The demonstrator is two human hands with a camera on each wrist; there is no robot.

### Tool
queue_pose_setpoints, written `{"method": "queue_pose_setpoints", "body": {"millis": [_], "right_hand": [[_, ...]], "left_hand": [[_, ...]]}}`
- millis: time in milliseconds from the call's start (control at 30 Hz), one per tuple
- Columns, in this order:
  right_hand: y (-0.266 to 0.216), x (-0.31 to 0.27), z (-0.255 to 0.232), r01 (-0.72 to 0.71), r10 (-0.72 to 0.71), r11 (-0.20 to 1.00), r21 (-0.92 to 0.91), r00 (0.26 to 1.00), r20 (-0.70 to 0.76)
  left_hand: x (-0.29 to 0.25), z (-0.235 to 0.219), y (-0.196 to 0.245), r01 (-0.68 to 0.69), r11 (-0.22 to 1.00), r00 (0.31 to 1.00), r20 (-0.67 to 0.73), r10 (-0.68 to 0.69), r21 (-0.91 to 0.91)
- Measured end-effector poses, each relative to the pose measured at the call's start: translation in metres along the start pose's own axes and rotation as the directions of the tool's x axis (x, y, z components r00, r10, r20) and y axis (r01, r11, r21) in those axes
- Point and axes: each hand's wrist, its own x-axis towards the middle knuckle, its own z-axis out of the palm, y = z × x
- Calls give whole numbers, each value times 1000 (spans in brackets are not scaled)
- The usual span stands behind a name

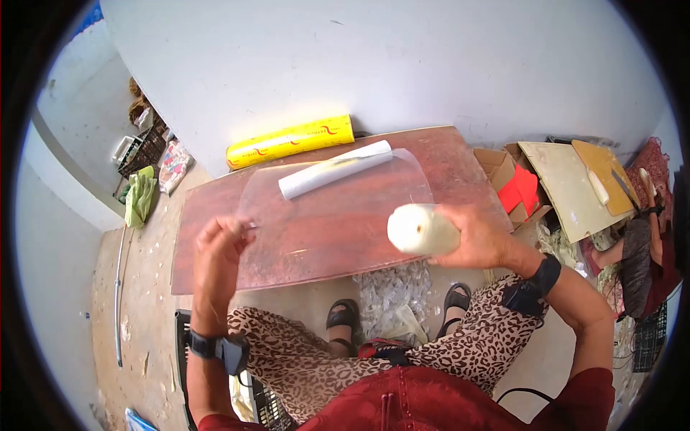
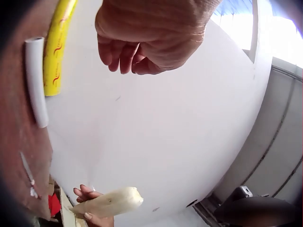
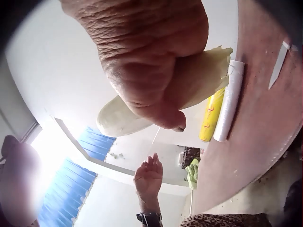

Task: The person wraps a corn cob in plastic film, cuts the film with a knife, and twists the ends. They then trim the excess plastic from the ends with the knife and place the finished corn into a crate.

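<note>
My right hand (image 1: 471,233) grips a long, pale cream vegetable (image 1: 415,231) above the table's right half. In the right wrist view, the vegetable (image 3: 203,78) has one smooth, rounded end and one ragged, leafy end, with my thumb across its side. My left hand (image 1: 219,244) is raised over the table's left side, apart from the vegetable. Its fingers (image 2: 125,56) are loosely bent with nothing seen between them. A clear sheet (image 1: 345,215) with a rounded outline lies on the reddish table (image 1: 208,215). Behind it rests a white roll (image 1: 334,170).
A yellow printed roll (image 1: 291,141) lies along the wall edge. A small knife (image 3: 279,66) is on the table. To the right are a cardboard box (image 1: 492,165), a board (image 1: 568,190) with a knife, and another person's arm (image 1: 655,237). Clear plastic scraps (image 1: 395,294) lie below.
</note>
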Motion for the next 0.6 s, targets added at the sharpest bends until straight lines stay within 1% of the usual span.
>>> {"method": "queue_pose_setpoints", "body": {"millis": [33,67,133,233,267,333,367,433,467,533,600], "right_hand": [[3,-6,7,27,-27,999,-32,1000,11],[6,-11,14,55,-54,996,-63,998,23],[17,-21,27,86,-84,996,-29,995,48],[27,-35,41,101,-98,995,-23,989,115],[30,-40,44,78,-75,997,-16,986,148],[37,-50,51,33,-31,999,-5,976,215],[46,-55,56,38,-34,999,-10,972,232],[58,-59,66,-13,18,1000,-16,950,311],[64,-61,69,-38,41,999,-17,936,349],[84,-65,76,12,-5,1000,-20,934,356],[100,-68,86,42,-25,998,-39,926,378]], "left_hand": [[-12,-1,-9,37,999,999,-7,-37,-4],[-25,2,-16,88,996,995,-46,-88,-2],[-47,2,-32,207,978,977,-56,-205,33],[-77,7,-63,335,941,940,-83,-330,45],[-86,10,-72,411,912,908,-99,-408,11],[-98,13,-94,560,828,822,-127,-555,1],[-102,13,-108,606,796,788,-135,-601,-5],[-108,10,-140,693,721,710,-150,-688,-24],[-110,10,-150,727,685,673,-154,-724,-44],[-113,14,-165,789,608,594,-150,-791,-82],[-114,19,-177,808,589,573,-210,-792,-20]]}}
